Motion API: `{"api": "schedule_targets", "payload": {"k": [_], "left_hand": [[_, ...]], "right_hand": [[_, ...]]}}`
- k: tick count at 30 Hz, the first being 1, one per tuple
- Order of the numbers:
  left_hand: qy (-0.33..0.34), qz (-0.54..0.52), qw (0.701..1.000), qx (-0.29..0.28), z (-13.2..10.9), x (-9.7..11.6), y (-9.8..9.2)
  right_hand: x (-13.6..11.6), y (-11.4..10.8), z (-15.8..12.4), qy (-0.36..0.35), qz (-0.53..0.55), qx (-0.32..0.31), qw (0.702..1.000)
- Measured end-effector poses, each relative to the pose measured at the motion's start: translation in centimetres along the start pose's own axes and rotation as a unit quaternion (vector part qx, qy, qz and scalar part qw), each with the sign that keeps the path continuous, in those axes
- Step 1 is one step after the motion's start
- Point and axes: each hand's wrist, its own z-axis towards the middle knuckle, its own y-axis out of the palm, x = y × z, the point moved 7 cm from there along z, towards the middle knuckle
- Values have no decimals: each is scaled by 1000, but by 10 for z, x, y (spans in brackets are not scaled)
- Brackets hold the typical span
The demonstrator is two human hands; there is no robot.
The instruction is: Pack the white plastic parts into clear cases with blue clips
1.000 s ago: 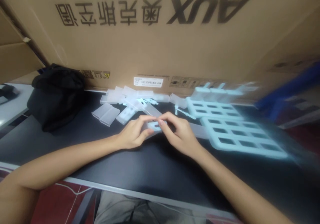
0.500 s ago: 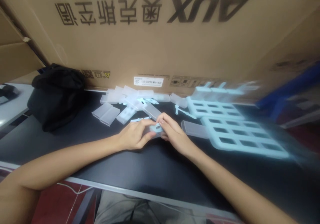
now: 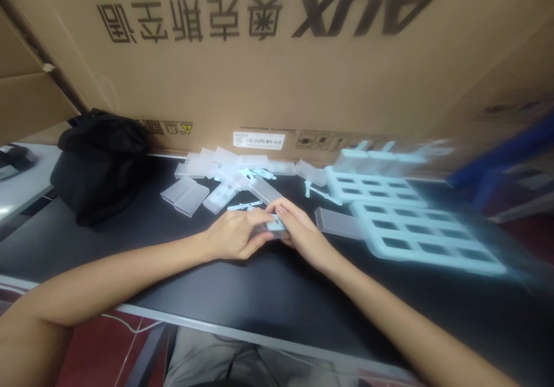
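On my feed I count one black bag [image 3: 101, 165] far left on the black table [image 3: 259, 295], two clear sleeves [image 3: 185, 196] side by side, the left hand [image 3: 234, 236] and right hand [image 3: 303, 236] both pinching one small pale-blue piece [image 3: 276, 224] at mid-table, and two grid trays [image 3: 433, 259] at right.

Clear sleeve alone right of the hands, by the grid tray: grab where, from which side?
Best bet: pinch the clear sleeve across its long edges near the left end, from above. It lies flat, so only its narrow width suits the fingers, and its right end meets the grid tray, leaving the left free. Left hand and right hand hold a small part.
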Motion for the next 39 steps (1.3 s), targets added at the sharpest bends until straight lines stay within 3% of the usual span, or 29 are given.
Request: {"api": "schedule_targets", "payload": {"k": [6, 12, 19, 23, 32, 39], "left_hand": [[-7, 8, 999, -31, -1, -1, 3], [-31, 4, 998, -57, -4, -6, 7], [-14, -53, 999, 5, 3, -6, -5], [-28, -47, 998, 7, 6, -6, -7], [-73, -75, 995, -6, 5, -13, -7], [-126, -93, 988, -11, 2, -21, -6]], "right_hand": [[-15, 0, -6, -58, -176, 23, 982], [-19, 1, -7, -59, -212, 22, 975], [-16, 4, -7, -23, -280, -22, 960], [-16, 5, -7, -14, -313, -29, 949], [-13, 8, -9, -81, -432, 33, 897], [-15, 11, -9, -121, -483, 29, 867]]}}
